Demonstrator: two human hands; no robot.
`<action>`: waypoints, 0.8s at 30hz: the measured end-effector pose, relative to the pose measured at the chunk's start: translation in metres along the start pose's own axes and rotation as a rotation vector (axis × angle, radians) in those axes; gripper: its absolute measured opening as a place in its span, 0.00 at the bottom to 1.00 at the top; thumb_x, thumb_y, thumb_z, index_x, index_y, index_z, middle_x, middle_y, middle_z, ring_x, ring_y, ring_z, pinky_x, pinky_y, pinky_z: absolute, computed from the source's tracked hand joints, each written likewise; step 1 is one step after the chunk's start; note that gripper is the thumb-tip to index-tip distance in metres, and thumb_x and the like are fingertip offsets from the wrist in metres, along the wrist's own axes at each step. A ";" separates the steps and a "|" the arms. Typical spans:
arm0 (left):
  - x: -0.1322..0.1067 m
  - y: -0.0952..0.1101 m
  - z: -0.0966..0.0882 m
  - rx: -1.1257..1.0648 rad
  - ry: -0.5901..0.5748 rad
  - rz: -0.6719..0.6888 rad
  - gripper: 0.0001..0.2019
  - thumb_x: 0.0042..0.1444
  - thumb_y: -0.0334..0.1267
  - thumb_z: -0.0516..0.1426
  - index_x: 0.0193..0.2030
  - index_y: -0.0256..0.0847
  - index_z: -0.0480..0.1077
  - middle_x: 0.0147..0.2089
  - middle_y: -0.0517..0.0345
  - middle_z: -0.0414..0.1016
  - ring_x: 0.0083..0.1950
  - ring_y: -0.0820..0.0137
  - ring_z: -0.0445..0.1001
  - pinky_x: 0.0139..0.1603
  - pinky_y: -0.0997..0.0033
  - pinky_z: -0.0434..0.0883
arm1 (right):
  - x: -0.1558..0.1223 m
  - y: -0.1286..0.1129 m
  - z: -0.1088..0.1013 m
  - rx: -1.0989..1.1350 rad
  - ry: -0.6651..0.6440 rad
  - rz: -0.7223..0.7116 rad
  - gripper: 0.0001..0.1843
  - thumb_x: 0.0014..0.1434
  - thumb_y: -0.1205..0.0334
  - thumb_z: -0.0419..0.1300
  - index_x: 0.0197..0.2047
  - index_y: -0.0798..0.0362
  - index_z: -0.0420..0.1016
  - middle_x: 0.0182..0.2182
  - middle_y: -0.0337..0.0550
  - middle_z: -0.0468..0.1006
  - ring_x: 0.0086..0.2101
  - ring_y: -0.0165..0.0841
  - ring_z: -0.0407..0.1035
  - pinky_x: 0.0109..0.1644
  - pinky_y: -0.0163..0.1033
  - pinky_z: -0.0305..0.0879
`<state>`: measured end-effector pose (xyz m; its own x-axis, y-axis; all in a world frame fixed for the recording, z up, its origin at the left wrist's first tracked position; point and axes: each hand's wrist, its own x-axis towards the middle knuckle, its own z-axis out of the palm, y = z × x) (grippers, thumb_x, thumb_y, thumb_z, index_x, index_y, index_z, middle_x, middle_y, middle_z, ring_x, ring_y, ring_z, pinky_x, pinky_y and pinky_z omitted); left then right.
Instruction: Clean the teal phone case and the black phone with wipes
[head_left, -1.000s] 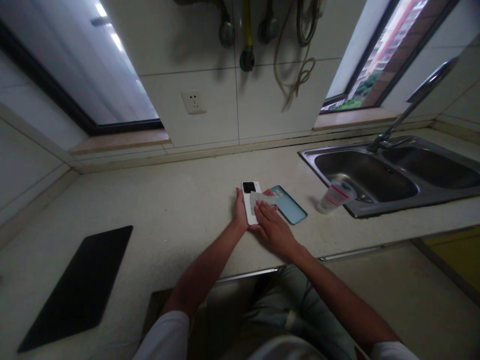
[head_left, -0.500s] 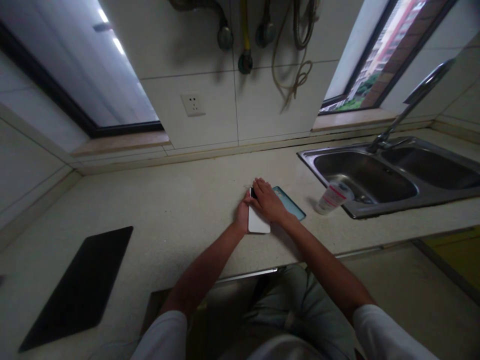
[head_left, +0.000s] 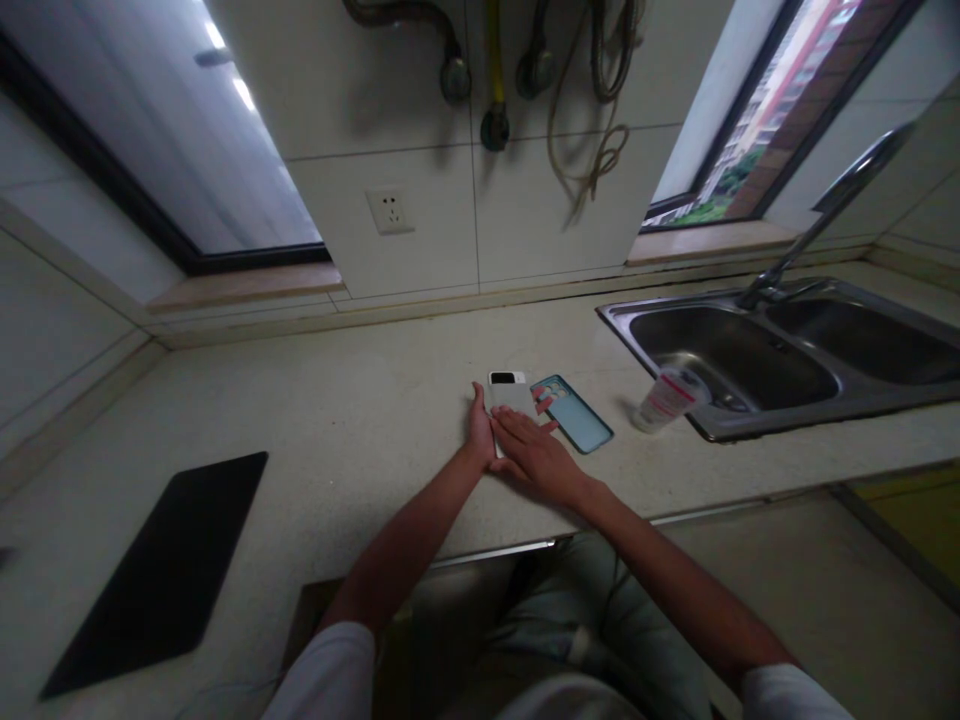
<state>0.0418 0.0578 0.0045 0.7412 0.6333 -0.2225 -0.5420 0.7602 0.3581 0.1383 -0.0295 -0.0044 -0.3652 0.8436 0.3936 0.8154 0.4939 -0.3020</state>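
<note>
A white phone (head_left: 508,391) lies face down on the pale countertop (head_left: 360,420), its dark camera strip at the far end. My left hand (head_left: 478,429) grips the phone's left edge, fingers curled against it. My right hand (head_left: 531,452) lies flat over the phone's near half, fingers stretched out; whether a wipe lies under them is hidden. A teal phone case (head_left: 576,414) rests on the counter just right of the phone, touching my right fingertips.
A tipped white cup with red print (head_left: 667,396) lies at the rim of the steel double sink (head_left: 787,395) on the right, under a tap (head_left: 832,205). A black mat (head_left: 154,570) lies at the left. Hoses and a wall socket (head_left: 390,211) are on the back wall.
My right hand slid from the phone's far end back toward me, uncovering the camera strip. My left hand stayed on the phone's left edge.
</note>
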 end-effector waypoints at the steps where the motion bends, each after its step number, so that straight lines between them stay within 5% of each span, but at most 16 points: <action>1: -0.001 0.001 -0.001 -0.003 -0.007 -0.015 0.43 0.59 0.71 0.39 0.61 0.37 0.70 0.53 0.36 0.78 0.60 0.47 0.74 0.61 0.39 0.67 | -0.008 -0.003 -0.002 0.017 0.002 -0.010 0.33 0.68 0.51 0.57 0.71 0.56 0.59 0.68 0.59 0.61 0.68 0.47 0.54 0.70 0.59 0.55; 8: 0.001 0.004 -0.002 -0.024 -0.024 -0.025 0.40 0.60 0.70 0.39 0.60 0.40 0.69 0.61 0.37 0.73 0.63 0.47 0.71 0.61 0.38 0.65 | -0.051 -0.017 -0.013 0.083 0.051 0.024 0.27 0.70 0.57 0.54 0.70 0.50 0.62 0.65 0.52 0.67 0.65 0.43 0.61 0.69 0.56 0.59; 15: 0.004 0.004 -0.007 -0.030 -0.039 0.019 0.37 0.61 0.69 0.42 0.57 0.40 0.71 0.61 0.38 0.73 0.65 0.48 0.68 0.63 0.39 0.64 | -0.038 -0.016 0.007 0.024 0.153 0.191 0.32 0.67 0.58 0.57 0.71 0.58 0.58 0.69 0.61 0.59 0.69 0.48 0.52 0.69 0.60 0.56; 20: 0.008 0.007 -0.012 -0.067 0.006 0.058 0.37 0.61 0.69 0.42 0.56 0.40 0.71 0.60 0.38 0.74 0.67 0.49 0.67 0.65 0.39 0.61 | -0.032 -0.028 0.029 -0.008 0.192 0.083 0.34 0.62 0.79 0.50 0.70 0.56 0.60 0.66 0.56 0.66 0.67 0.43 0.56 0.69 0.57 0.58; 24: 0.009 0.005 -0.014 -0.094 -0.002 0.041 0.37 0.61 0.68 0.42 0.56 0.39 0.70 0.61 0.37 0.73 0.67 0.49 0.66 0.67 0.39 0.58 | -0.031 -0.027 0.022 0.052 0.269 -0.006 0.30 0.64 0.77 0.51 0.65 0.47 0.69 0.58 0.48 0.77 0.60 0.37 0.68 0.64 0.49 0.66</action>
<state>0.0398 0.0693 -0.0084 0.7186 0.6638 -0.2073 -0.6064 0.7441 0.2804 0.1172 -0.0640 -0.0276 -0.2314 0.7577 0.6102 0.7869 0.5146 -0.3406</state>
